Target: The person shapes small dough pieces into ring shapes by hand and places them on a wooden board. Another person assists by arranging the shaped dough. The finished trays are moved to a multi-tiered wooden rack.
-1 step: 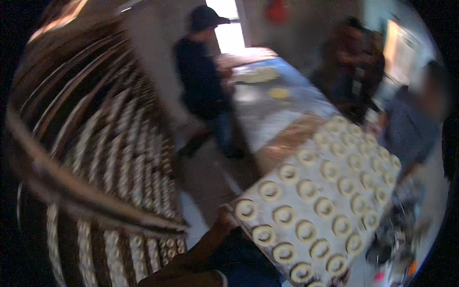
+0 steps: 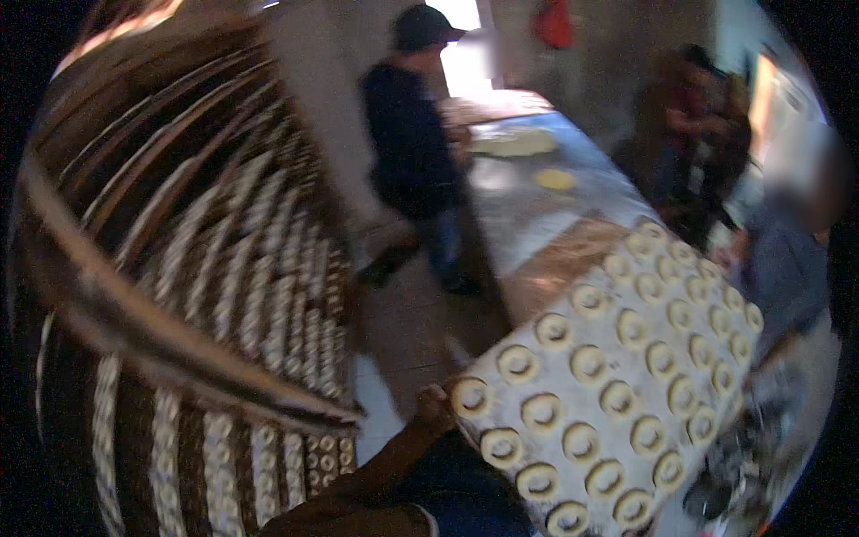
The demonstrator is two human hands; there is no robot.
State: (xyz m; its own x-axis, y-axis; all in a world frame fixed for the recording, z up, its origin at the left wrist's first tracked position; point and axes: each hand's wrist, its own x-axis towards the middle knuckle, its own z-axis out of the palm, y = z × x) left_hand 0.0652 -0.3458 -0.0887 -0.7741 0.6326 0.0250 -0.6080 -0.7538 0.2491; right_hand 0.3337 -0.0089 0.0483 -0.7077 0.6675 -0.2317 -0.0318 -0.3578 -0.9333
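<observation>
My left hand (image 2: 434,407) is closed on the left corner of a large pale, floured tray (image 2: 559,380), which slants across the lower right. The tray carries several rows of pale ring-shaped dough pieces (image 2: 588,364). I cannot make out my right hand; the tray's lower part runs out at the bottom of the picture. The tray overlaps the near end of a long work table (image 2: 519,206), on which lie a flattened sheet of dough (image 2: 514,141) and a small yellow round (image 2: 555,179).
Tall wooden racks (image 2: 192,340) of dough rings fill the left. A person in a dark cap (image 2: 407,134) stands beside the table on a tiled floor (image 2: 394,340). More people (image 2: 689,125) are behind it, another in grey (image 2: 787,259) at right. Metal items (image 2: 725,465) lie lower right.
The whole scene has shifted rightward in the picture, the table and people more than the tray. My left hand still holds the tray's corner.
</observation>
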